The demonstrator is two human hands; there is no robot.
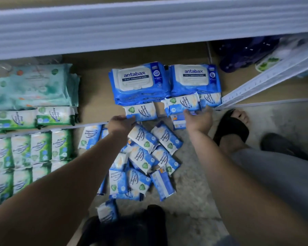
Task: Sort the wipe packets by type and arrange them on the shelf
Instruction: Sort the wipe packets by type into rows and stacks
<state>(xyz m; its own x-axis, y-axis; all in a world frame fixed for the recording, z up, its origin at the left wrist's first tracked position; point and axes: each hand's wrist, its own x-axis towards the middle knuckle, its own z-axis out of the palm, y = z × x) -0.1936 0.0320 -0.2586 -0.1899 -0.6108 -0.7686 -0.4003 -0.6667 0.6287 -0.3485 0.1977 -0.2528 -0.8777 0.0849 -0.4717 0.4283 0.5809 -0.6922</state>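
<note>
Left hand [121,124] grips a blue "Antibacterial Wipes" packet [141,110], right hand [198,119] holds a second packet [182,102]; stacked "antabax" packs [140,80] sit just beyond both hands on the shelf [96,86].

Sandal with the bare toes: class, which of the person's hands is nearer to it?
Right. The right hand is just left of the sandal, gripping a blue packet. The left hand is much farther left, holding a second packet.

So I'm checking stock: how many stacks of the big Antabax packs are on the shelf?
2: the left Antabax stack and the right Antabax stack, side by side behind the small blue packets. How many packs each holds is hidden.
</note>
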